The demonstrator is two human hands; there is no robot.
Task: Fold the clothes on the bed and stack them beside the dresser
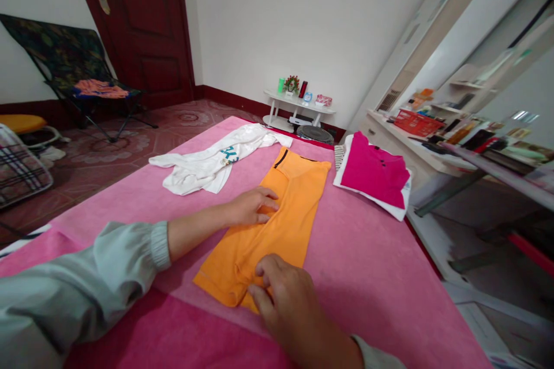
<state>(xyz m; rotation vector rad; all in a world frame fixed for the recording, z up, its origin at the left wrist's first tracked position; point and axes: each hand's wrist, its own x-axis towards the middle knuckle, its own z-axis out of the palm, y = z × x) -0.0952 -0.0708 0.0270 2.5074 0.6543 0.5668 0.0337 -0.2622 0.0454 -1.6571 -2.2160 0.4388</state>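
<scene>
An orange garment [298,202] with a dark zip at its far end lies lengthwise on the pink bed cover [355,253]. My left hand [253,206] rests on its left side near the middle, fingers slightly spread and holding nothing. Over the near end is my right hand [283,294], its thumb and index finger apart above a wrinkle in the orange cloth. A white shirt [216,158] with teal lettering lies beyond my left hand. At the right, a bright pink shirt [374,173] sits on top of white folded clothing.
A camouflage folding chair [60,57] with clothes on it stands at the left by a dark red door [142,23]. Beyond the bed is a small white table [298,102] with a plant. A cluttered dresser [433,150] with a red basket [418,122] stands at the right.
</scene>
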